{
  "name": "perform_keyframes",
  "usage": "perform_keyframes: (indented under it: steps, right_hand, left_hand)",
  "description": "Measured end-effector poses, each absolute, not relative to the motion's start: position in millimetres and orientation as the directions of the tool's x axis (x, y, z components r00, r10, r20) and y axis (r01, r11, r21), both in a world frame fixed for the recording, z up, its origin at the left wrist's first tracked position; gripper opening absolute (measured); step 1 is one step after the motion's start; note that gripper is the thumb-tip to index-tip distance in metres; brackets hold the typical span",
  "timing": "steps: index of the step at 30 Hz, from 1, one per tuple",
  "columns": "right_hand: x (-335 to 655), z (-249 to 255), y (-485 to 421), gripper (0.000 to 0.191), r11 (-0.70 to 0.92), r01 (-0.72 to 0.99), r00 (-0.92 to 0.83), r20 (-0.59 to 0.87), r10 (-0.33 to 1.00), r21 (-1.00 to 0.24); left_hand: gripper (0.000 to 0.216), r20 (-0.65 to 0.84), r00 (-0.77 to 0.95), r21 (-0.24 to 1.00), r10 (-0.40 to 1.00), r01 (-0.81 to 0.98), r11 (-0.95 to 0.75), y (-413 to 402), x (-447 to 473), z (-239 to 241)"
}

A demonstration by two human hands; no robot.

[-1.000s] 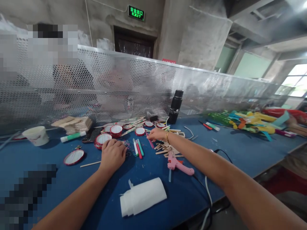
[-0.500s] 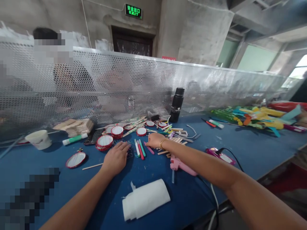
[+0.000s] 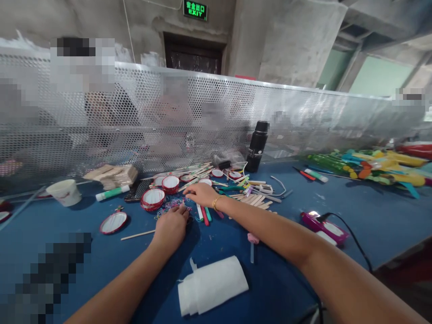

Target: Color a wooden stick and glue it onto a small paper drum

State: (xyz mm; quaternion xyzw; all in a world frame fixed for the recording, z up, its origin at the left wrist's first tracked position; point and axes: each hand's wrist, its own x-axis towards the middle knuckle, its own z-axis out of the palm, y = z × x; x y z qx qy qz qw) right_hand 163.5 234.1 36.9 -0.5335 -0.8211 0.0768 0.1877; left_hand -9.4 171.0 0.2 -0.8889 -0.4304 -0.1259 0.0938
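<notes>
A tangle of coloured thread (image 3: 168,204) lies in the middle of the blue table. My left hand (image 3: 171,225) is at its near side, fingers bent and closed on the strands, with the tips partly hidden. Just beyond, my right hand (image 3: 201,195) reaches over from the right with its fingers stretched out and nothing visible in them. Beneath it are several pens, among them a red pen (image 3: 204,216). Left of the thread stand small red-rimmed round drums with white faces (image 3: 153,197). Another small drum (image 3: 114,223) lies apart, near a thin wooden stick (image 3: 137,235).
Wooden craft sticks (image 3: 254,201) lie beyond my right forearm, which mostly covers a pink glue gun (image 3: 253,238). A folded white cloth (image 3: 213,285) lies in front. A black bottle (image 3: 257,147) stands by the perforated metal screen (image 3: 209,96). A paper cup (image 3: 65,192) is at left.
My right hand has moved left, from the pens and craft sticks toward the thread. My left hand's fingers have bent and drawn nearer, uncovering more thread. The view has shifted slightly left.
</notes>
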Motion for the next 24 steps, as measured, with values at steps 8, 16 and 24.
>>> perform_keyframes:
  steps: [8, 16, 24]
  right_hand:
    - [86.1, 27.4, 282.8, 0.032, 0.533, 0.8, -0.52, 0.123, 0.845, -0.274]
    - [101.1, 33.6, 281.5, 0.025, 0.528, 0.769, -0.516, 0.139, 0.845, -0.361]
    - [210.0, 48.7, 243.8, 0.022, 0.497, 0.683, -0.419, 0.271, 0.867, -0.535]
  left_hand:
    - [0.039, 0.302, 0.583, -0.082, 0.754, 0.804, -0.589, 170.0, -10.9, -0.5]
    - [0.031, 0.361, 0.596, -0.066, 0.718, 0.784, -0.617, 170.9, -14.7, -0.3]
    - [0.027, 0.543, 0.581, -0.028, 0.606, 0.734, -0.678, 160.9, -9.9, 7.0]
